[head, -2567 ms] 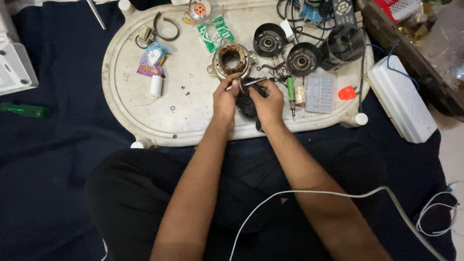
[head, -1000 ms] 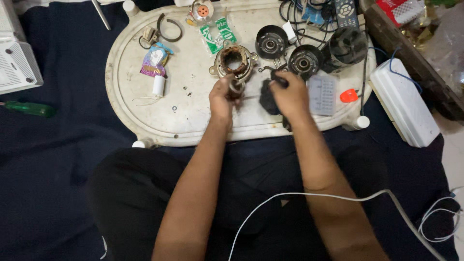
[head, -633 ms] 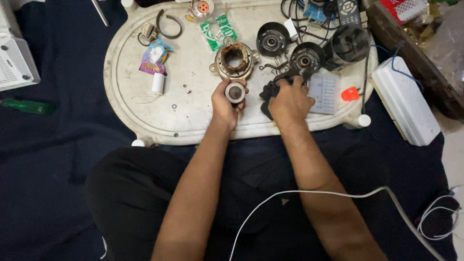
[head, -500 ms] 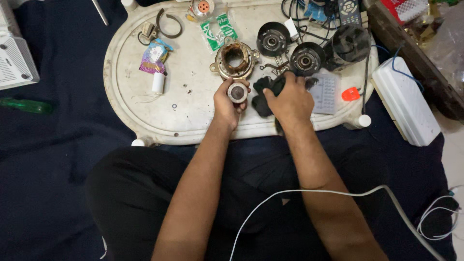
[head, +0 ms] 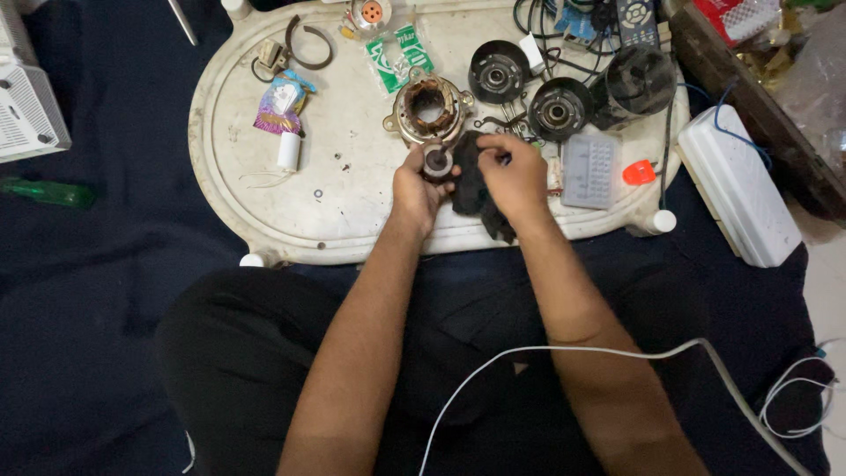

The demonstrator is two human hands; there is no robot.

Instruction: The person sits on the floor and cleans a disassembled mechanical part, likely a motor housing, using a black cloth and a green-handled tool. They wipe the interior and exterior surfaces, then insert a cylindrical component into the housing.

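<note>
Two hands: both meet over the near middle of the oval white counter.
Left hand: fingers closed around a small round metal part, held just above the counter.
Right hand: clamped on a black cloth pressed against that part.
Just behind: copper-wound stator.
Farther back: two black round housings.
Right of hands: grey keypad, orange cap.
Off the counter: white box.
</note>
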